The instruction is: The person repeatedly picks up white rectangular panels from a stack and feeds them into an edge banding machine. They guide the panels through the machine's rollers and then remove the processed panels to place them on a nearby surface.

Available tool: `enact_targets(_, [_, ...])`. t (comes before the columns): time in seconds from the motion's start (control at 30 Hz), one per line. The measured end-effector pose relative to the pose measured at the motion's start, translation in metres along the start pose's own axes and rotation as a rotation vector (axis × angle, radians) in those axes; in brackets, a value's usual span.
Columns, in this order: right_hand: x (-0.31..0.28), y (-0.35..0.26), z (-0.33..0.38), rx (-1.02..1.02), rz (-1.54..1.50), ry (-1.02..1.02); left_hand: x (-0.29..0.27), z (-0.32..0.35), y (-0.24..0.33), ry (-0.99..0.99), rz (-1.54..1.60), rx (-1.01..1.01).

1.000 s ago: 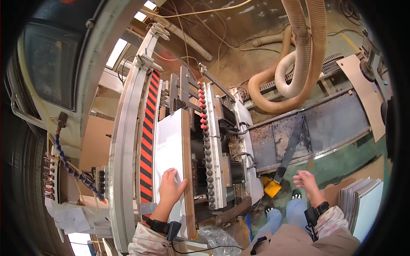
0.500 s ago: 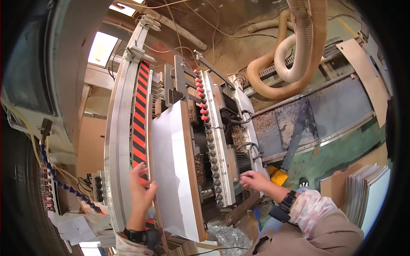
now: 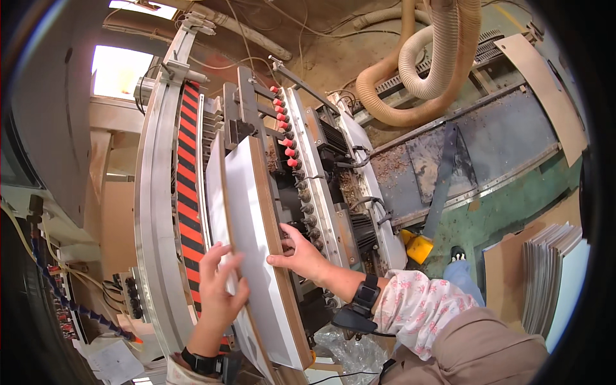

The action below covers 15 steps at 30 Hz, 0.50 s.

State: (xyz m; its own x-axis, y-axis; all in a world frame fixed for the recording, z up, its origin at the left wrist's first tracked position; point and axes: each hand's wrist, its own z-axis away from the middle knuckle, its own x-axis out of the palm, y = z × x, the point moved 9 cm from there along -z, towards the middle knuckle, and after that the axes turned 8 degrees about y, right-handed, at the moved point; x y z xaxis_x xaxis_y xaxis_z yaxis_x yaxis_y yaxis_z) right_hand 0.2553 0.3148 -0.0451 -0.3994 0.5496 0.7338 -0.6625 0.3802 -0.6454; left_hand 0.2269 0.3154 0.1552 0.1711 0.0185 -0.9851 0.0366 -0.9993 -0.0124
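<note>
I see the panel (image 3: 256, 250) centre-left of the frame: long, flat, white face, brown edge band along its right side, running from upper centre down to the bottom edge. A 2nd white board seems to sit just behind it on the left, edges nearly flush. It lies on the machine (image 3: 321, 186), between the red/black striped rail (image 3: 189, 186) at left and the row of red-capped drill heads (image 3: 285, 135) at right.

My left hand (image 3: 218, 289), lower left, is flat on the panel's left edge, fingers apart and spread over the white face, not curled round it. My right hand (image 3: 301, 253), centre, has its fingers closed over the brown right edge, thumb on the face, so it's clamped on the panel.

Vs 0.5 s ago: right hand was off the panel, out by the drill block at centre-right; now it's on the edge. Left hand was on the striped rail beside the panel; now it's on the white face. Panel's in abt the same spot.

Beige dust hoses (image 3: 436, 58) upper right, stack of white boards (image 3: 552, 269) at right, yellow thing (image 3: 418, 247) on the green floor (image 3: 513, 199).
</note>
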Motion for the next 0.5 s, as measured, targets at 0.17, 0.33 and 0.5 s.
enact_targets(0.17, [-0.001,-0.008,0.000,0.034,0.027,0.025,0.040,0.003,0.026,-0.288,-0.044,0.331])
enact_targets(0.33, [-0.001,-0.009,-0.014,-0.077,0.223,0.083,0.043,-0.002,0.032,-0.347,-0.046,0.353])
enact_targets(0.5, [0.006,-0.008,-0.011,-0.065,0.272,0.069,0.035,0.002,0.028,-0.336,-0.082,0.404])
